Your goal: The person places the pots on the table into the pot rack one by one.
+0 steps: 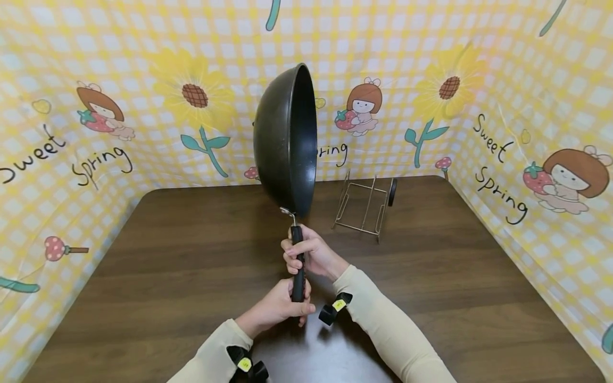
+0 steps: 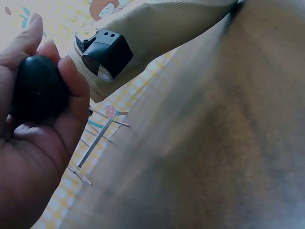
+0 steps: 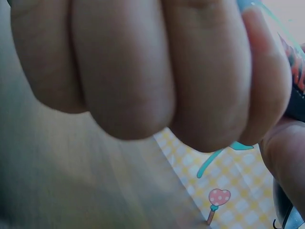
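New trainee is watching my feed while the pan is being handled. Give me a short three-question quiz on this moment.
1. True or false: the black wok lies flat on the table.
2. Which hand grips the wok handle nearer the bowl? A) left hand B) right hand
3. Fill in: right of the wok, on the table, stands a wire ____.

Key:
1. False; it is held up on edge.
2. B; the right hand is above the left hand.
3. Rack.

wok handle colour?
Black, like the wok itself; the handle shows best in the head view.
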`<state>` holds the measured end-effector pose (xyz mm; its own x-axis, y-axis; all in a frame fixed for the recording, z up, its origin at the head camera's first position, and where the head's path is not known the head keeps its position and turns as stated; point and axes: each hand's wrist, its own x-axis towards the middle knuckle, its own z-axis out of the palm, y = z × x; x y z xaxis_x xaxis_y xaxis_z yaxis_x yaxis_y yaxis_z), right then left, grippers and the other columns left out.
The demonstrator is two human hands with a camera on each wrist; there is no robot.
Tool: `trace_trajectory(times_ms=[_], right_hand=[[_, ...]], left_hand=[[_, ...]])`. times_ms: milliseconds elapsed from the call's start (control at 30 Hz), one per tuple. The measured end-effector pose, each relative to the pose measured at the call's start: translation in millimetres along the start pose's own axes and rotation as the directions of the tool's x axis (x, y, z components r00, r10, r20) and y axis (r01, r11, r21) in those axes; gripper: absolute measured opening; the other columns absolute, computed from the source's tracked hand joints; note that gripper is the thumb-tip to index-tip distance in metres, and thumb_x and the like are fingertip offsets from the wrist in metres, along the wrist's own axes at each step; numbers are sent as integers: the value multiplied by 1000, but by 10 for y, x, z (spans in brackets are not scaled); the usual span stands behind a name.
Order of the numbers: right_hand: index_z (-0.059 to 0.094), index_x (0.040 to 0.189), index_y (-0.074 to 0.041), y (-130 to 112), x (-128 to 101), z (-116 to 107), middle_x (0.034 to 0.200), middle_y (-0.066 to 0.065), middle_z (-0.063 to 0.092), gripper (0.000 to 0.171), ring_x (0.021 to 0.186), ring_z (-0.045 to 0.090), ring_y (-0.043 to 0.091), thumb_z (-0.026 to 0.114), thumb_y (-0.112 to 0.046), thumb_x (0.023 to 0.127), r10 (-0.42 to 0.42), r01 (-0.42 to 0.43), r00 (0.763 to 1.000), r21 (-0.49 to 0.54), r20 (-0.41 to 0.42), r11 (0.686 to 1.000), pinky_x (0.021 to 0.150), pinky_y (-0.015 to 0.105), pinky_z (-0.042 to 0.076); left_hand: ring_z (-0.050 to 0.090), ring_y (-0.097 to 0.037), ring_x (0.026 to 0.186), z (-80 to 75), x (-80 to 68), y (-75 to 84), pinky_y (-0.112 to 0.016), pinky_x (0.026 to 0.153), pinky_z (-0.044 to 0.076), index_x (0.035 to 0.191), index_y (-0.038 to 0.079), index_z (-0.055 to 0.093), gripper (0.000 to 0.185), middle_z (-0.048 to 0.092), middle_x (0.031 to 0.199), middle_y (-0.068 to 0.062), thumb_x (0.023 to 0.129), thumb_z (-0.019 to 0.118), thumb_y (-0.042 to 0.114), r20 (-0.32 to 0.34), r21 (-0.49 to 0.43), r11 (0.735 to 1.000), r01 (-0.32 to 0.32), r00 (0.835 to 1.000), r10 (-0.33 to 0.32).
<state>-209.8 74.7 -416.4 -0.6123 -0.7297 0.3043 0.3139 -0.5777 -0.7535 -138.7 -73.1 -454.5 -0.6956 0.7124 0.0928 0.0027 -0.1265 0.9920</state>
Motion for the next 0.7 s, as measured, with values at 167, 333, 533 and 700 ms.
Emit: trace_trajectory(times_ms=[167, 333, 533, 700], right_hand=[[40, 85, -13, -74, -24, -28, 66, 0, 43, 30, 51, 48, 9, 31, 16, 84, -15, 14, 999, 11, 40, 1000, 53, 24, 45], [41, 86, -12, -148, -40, -46, 66, 1, 43, 32, 51, 47, 10, 29, 17, 83, -32, 31, 998, 13, 54, 999, 54, 24, 46], [40, 86, -12, -227, -53, -59, 67, 1, 42, 32, 52, 47, 11, 30, 18, 82, -46, 47, 997, -19, 59, 999, 54, 25, 47], [40, 88, -12, -288, -103, -75, 66, 1, 41, 31, 52, 47, 10, 31, 17, 82, -60, 62, 997, -46, 49, 997, 54, 24, 47]], left_hand=[[57, -10, 51, -1, 73, 44, -26, 53, 52, 87, -14, 43, 37, 56, 65, 2, 88, 73, 8, 14, 38, 999, 8, 1000, -9], [58, -11, 51, 0, 153, 60, -26, 53, 51, 86, -5, 47, 25, 56, 63, 0, 87, 71, 2, 28, 78, 997, 15, 999, -17], [59, -11, 50, -17, 236, 68, -29, 53, 52, 85, -6, 47, 22, 57, 61, 1, 86, 69, -2, 59, 122, 992, -9, 998, 2], [60, -12, 51, 4, 303, 85, -32, 55, 53, 86, -5, 49, 20, 58, 61, 2, 86, 69, -2, 76, 136, 991, -5, 997, -6]])
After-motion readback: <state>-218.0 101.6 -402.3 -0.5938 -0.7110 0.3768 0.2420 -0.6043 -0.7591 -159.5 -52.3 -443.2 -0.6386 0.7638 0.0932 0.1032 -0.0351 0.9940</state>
